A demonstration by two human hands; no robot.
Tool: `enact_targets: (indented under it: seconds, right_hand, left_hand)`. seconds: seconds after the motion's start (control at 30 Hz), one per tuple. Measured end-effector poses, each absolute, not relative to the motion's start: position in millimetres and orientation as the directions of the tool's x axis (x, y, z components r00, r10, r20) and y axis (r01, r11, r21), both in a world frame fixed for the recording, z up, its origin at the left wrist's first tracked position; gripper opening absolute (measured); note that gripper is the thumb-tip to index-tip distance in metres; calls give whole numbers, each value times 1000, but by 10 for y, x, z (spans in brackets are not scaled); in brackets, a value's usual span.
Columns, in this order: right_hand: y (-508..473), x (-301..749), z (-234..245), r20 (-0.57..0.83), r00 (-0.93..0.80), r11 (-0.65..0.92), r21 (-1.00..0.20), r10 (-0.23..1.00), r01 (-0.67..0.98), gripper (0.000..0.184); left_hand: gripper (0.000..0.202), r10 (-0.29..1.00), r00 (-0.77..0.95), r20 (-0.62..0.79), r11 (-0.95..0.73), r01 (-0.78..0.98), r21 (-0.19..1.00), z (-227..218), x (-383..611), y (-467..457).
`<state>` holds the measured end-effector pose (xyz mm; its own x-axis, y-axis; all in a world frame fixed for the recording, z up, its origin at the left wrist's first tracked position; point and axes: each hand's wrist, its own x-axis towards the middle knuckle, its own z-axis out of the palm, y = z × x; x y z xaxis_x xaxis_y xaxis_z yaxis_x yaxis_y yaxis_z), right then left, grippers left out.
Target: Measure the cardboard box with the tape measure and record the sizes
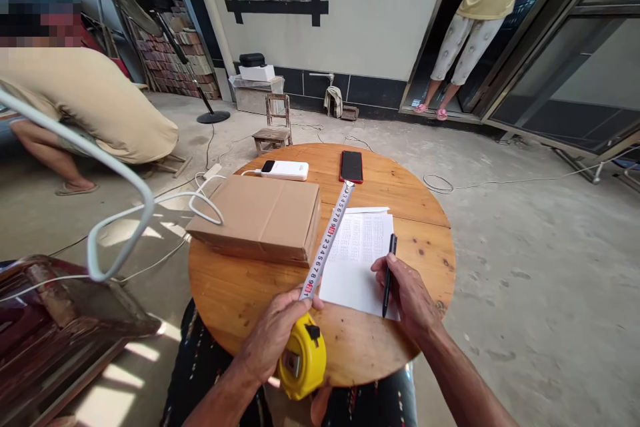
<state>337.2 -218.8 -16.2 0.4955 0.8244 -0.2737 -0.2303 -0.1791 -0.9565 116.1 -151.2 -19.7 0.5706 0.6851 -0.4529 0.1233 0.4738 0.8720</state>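
Note:
My left hand (277, 328) grips a tape measure near the table's front edge. Its yellow case (303, 359) hangs below my fingers, and its white blade (326, 243) stretches away over the table, past the right side of a cardboard box (260, 217). The blade's far end lies just short of a phone with a red edge (351, 167). In my right hand (406, 287) is a black pen (389, 273), held over the right edge of white paper sheets (357, 273) with printed rows.
The round wooden table (420, 227) also bears a white power bank (285, 170) with a cable. Beyond stand a small wooden chair (274, 127) and a fan (213, 116). One person (95, 100) sits at left; another (483, 13) stands in the doorway. A white cable (125, 173) loops at left.

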Motion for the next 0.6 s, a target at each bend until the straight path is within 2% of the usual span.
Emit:
enact_targets:
  seconds: [0.23,0.4,0.6]
  right_hand:
    - [-2146,3386,-149,-299,423,-154,-926,855,-344,37]
    - [-2099,3391,-172,-298,407,-158,-926,864,-344,37]
    - [-2117,3404,-254,-292,381,-164,-928,877,-333,37]
  left_hand:
    - [23,689,559,-461,468,143,872,-206,1174,-1531]
    - [27,702,562,-438,470,98,877,-39,1077,-1510]
    - [22,639,660,-394,455,87,886,79,1234,-1414]
